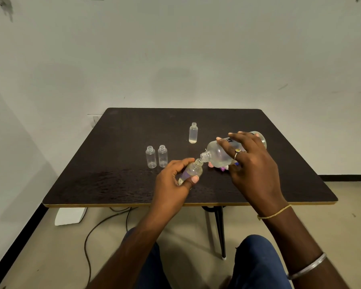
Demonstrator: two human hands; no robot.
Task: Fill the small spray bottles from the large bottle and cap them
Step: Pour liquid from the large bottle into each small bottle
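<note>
The dark table (113,184) carries two small bottles (151,157) side by side, a third bottle (193,133) behind, and caps (223,168).

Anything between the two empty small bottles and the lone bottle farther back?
No. The head view shows only bare tabletop between the two empty bottles and the lone bottle.

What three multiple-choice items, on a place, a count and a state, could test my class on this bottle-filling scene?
1. Where is the large bottle? A) standing untouched B) tipped in the right hand C) on the floor
2. How many small bottles stand on the table? A) one B) five C) three
3. Those standing bottles are: A) uncapped B) capped C) lying flat
Answers: 1 B, its mouth meets the held bottle in the left hand; 2 C, a pair and one behind; 3 A, open necks show.
</note>
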